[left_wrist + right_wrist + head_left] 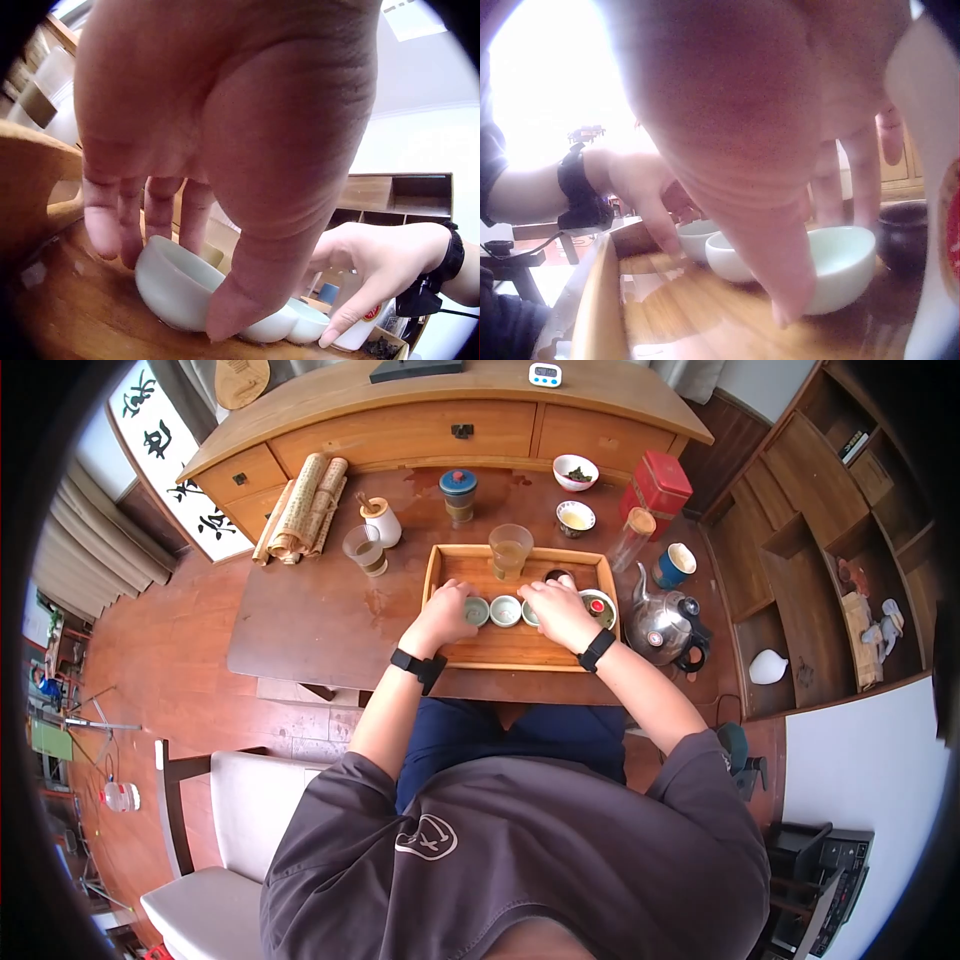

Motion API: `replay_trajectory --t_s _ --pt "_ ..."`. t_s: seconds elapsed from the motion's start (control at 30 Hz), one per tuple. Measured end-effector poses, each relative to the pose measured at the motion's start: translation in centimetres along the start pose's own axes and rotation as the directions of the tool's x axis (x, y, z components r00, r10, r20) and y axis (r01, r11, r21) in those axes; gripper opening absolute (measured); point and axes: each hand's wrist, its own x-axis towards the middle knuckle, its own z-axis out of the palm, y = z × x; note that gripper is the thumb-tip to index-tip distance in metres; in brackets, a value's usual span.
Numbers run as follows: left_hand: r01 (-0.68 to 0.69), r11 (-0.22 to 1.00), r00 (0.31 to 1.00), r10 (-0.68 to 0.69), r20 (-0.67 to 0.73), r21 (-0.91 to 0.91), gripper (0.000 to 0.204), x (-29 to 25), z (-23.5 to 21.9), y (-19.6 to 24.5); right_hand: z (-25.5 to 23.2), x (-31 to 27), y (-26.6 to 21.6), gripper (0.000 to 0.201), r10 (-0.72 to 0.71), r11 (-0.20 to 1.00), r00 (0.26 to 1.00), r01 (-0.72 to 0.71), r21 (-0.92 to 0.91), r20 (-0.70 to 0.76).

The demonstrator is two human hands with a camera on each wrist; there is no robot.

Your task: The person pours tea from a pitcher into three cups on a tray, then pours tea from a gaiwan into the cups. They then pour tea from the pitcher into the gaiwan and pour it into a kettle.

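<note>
On the wooden tray [530,666], three pale green teacups stand in a row. My left hand [448,618] pinches the left teacup [172,289], thumb on its near side and fingers on its far side. My right hand [562,615] holds the right teacup [847,274] the same way, its thumb along the near wall. Between the hands stands the middle teacup [505,611], which neither hand holds. A small dark cup [901,232] sits just behind the right hand. To that hand's right is a white vessel with a red mark [598,607].
A glass pitcher [510,550] of tea stands at the tray's back. The steel kettle [660,625] is right of the tray, near a blue cup [677,564] and a red tin [660,485]. Left lie bamboo scrolls [305,510], with a drinking glass [366,550] closer in.
</note>
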Motion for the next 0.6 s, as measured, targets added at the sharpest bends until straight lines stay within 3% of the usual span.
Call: replay_trajectory --t_s 0.07,0.13,0.17,0.23,0.27,0.37,0.43,0.6 --pt "-0.001 1.000 1.000 0.001 -0.003 -0.008 0.058 0.1 0.2 -0.2 0.4 0.1 0.2 0.022 0.001 1.000 1.000 -0.001 -0.004 0.008" --pt "0.007 1.000 1.000 -0.007 0.017 0.001 0.060 0.3 0.1 -0.2 0.5 0.3 0.4 0.064 0.037 0.999 0.994 -0.037 -0.007 0.103" --pt "0.011 1.000 0.999 -0.011 0.033 0.011 0.062 0.3 -0.1 0.0 0.3 0.1 0.3 0.064 0.039 0.999 0.994 -0.039 -0.005 0.105" --pt "-0.003 0.999 0.999 0.002 0.048 0.033 0.063 0.2 -0.5 0.1 -0.7 -0.1 0.2 0.033 0.011 1.000 0.993 -0.010 -0.005 0.117" --pt "-0.017 0.998 0.998 0.014 0.058 0.056 0.064 0.2 -0.8 0.2 -1.3 -0.2 0.1 0.033 0.012 1.000 0.993 -0.012 -0.004 0.119" --pt "0.012 0.996 1.000 -0.011 0.007 -0.085 0.070 0.2 -1.5 -0.4 -3.6 -1.2 0.0 0.050 0.008 0.998 1.000 -0.008 0.057 0.008" --pt "0.029 0.993 1.000 -0.029 -0.002 -0.119 0.070 0.3 -2.4 -0.5 -5.6 -2.0 0.2 0.058 0.109 0.973 0.994 -0.101 0.206 -0.030" --pt "0.134 0.974 0.991 -0.135 0.007 -0.182 0.066 0.2 -4.0 0.8 -7.8 -5.3 1.4 0.067 0.308 0.917 0.947 -0.270 0.294 -0.092"
